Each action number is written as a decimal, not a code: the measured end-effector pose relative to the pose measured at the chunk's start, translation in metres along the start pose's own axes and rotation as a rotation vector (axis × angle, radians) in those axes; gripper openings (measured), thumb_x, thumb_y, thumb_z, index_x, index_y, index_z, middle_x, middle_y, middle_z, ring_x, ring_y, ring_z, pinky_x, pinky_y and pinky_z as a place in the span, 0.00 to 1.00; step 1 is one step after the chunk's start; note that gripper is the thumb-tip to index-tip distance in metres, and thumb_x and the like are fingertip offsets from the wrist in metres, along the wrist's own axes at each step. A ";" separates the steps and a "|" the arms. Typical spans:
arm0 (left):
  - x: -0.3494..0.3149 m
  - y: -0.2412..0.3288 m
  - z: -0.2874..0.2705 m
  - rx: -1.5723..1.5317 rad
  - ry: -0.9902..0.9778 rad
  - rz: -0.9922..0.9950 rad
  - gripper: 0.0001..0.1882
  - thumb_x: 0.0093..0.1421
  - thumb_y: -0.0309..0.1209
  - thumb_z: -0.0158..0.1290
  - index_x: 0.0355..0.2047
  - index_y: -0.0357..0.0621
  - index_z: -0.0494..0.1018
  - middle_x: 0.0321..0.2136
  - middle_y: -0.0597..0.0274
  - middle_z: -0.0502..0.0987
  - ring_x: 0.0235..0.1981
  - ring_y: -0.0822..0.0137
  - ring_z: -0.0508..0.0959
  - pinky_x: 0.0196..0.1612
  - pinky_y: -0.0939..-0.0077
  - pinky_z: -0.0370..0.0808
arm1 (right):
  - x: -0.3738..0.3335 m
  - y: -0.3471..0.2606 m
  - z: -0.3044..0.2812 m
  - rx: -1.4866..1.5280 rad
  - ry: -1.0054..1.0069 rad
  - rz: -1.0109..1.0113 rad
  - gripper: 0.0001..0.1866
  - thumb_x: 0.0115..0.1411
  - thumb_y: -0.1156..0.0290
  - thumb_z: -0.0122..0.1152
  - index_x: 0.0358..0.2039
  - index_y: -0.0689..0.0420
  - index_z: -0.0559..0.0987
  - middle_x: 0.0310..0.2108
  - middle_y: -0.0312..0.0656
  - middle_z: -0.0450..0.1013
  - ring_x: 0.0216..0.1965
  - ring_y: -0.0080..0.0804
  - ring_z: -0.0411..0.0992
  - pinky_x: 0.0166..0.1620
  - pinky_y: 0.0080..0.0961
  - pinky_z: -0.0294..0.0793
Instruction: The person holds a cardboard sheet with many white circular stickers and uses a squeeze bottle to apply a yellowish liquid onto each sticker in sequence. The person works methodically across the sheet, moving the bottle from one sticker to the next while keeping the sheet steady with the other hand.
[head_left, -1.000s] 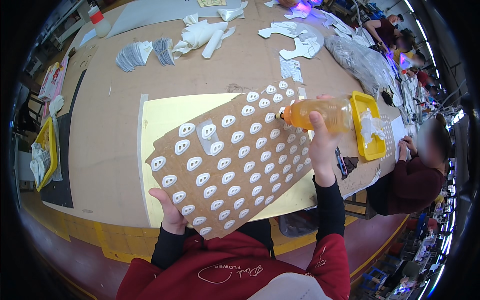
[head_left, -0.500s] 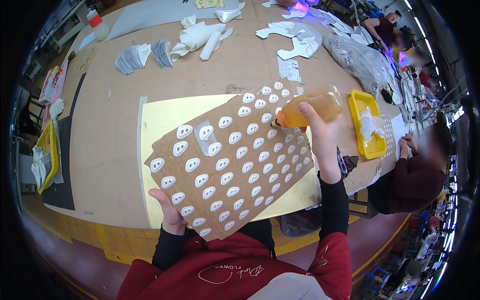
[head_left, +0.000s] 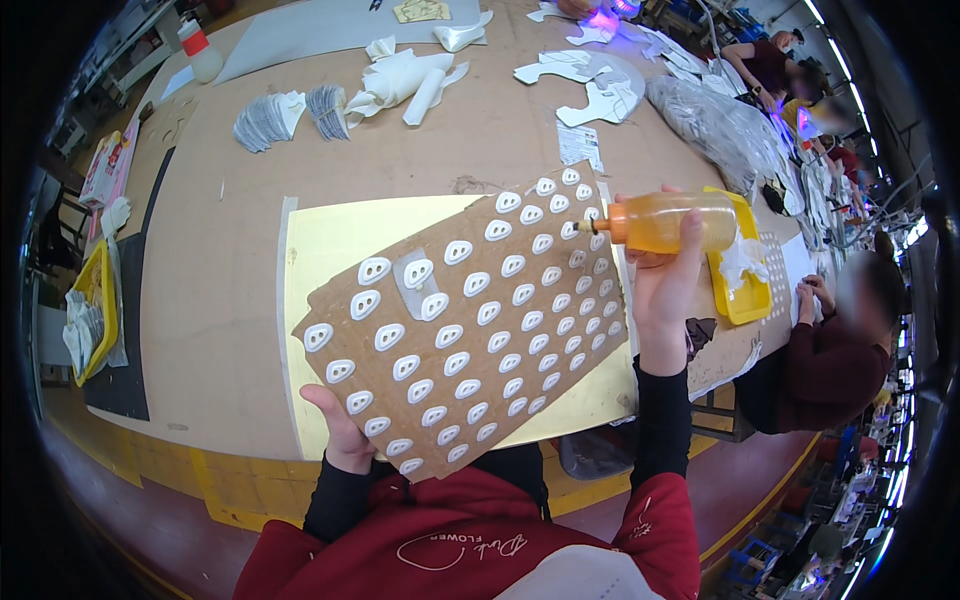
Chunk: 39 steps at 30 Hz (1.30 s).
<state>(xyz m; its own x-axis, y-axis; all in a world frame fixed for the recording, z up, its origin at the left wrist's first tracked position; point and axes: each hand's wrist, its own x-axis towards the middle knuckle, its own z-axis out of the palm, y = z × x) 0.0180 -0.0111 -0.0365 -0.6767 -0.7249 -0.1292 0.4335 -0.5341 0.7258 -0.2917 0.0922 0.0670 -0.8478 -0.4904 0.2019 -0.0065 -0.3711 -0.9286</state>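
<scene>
My left hand [head_left: 340, 425] grips the lower left edge of a brown cardboard sheet [head_left: 499, 287], its thumb showing and its other fingers hidden underneath. The sheet is held at a slant, and rows of small white rounded-triangle pieces [head_left: 458, 252], each with two holes, cover it. One clear patch of tape lies near its upper left. Wrapped in my right hand [head_left: 662, 290] is a squeeze bottle [head_left: 680, 222] of amber liquid, tipped on its side. Its orange cap and dark narrow nozzle point left, over the pieces near the sheet's upper right edge.
Under the cardboard lies a pale yellow sheet [head_left: 350, 228] on the table. Yellow trays stand right [head_left: 765, 300] and left [head_left: 108, 300]. White cut pieces [head_left: 270, 120], crumpled white material [head_left: 390, 85] and a plastic bag [head_left: 700, 120] lie farther back. A co-worker [head_left: 840, 340] sits at right.
My right hand and the bottle have moved right and turned, so the bottle now lies nearly level. The cardboard in my left hand has barely shifted.
</scene>
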 end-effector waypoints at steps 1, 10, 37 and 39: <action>0.000 -0.001 -0.001 -0.015 -0.010 0.001 0.49 0.51 0.71 0.30 0.62 0.46 0.47 0.58 0.57 0.58 0.56 0.60 0.63 0.55 0.59 0.65 | -0.003 0.003 0.003 -0.011 -0.007 -0.048 0.27 0.59 0.50 0.51 0.48 0.59 0.63 0.38 0.47 0.72 0.40 0.35 0.74 0.26 0.19 0.68; 0.000 0.000 0.000 -0.016 -0.040 0.008 0.50 0.50 0.72 0.31 0.62 0.46 0.46 0.58 0.57 0.58 0.56 0.60 0.63 0.55 0.59 0.65 | -0.016 0.020 0.017 -0.163 -0.074 -0.214 0.26 0.58 0.57 0.56 0.48 0.60 0.60 0.40 0.50 0.72 0.43 0.33 0.71 0.40 0.25 0.72; 0.001 0.002 0.000 -0.016 -0.206 -0.001 0.50 0.51 0.71 0.30 0.62 0.46 0.44 0.60 0.55 0.55 0.58 0.59 0.60 0.57 0.59 0.63 | -0.021 0.015 0.036 -0.222 -0.301 -0.378 0.27 0.53 0.66 0.64 0.47 0.58 0.60 0.44 0.50 0.71 0.47 0.35 0.69 0.50 0.30 0.68; 0.002 0.002 -0.001 -0.026 -0.228 -0.012 0.50 0.51 0.71 0.30 0.62 0.45 0.44 0.60 0.55 0.55 0.58 0.59 0.60 0.57 0.59 0.63 | -0.017 0.012 0.035 -0.273 -0.279 -0.389 0.27 0.53 0.67 0.64 0.47 0.59 0.61 0.43 0.50 0.71 0.46 0.34 0.69 0.50 0.30 0.68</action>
<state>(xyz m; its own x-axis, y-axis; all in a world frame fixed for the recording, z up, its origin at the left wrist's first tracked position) 0.0176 -0.0140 -0.0363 -0.7978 -0.6025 0.0207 0.4378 -0.5554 0.7070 -0.2587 0.0683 0.0631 -0.5833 -0.5621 0.5864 -0.4600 -0.3664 -0.8088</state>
